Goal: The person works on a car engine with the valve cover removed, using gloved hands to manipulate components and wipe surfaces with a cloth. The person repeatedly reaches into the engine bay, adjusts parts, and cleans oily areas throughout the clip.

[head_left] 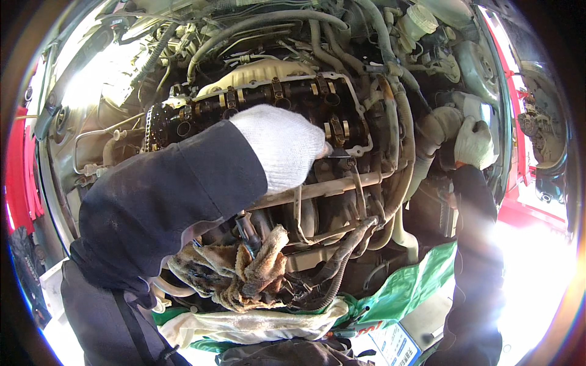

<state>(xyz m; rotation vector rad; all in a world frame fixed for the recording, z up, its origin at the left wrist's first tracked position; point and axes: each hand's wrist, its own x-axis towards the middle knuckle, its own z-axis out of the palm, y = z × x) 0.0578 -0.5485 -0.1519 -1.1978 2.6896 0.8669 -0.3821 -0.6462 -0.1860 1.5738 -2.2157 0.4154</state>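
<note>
My left hand, in a white knit glove, reaches across an opened engine. Its fingers are closed on a thin flat blade, perhaps a scraper, whose handle is hidden in the glove. The blade lies at the near right corner of the cylinder head, by its pale rim. Camshaft caps and a timing chain show in the dark, oily head. My right hand, gloved too, is curled against the right side of the engine bay, beside a fat air hose. What its fingers grip is hidden.
A dirty brown rag is bunched near me, with a metal socket-like piece beside it. Green sheeting and a white cloth cover the front edge. Hoses run down the engine's right side. Strong glare whitens the lower right.
</note>
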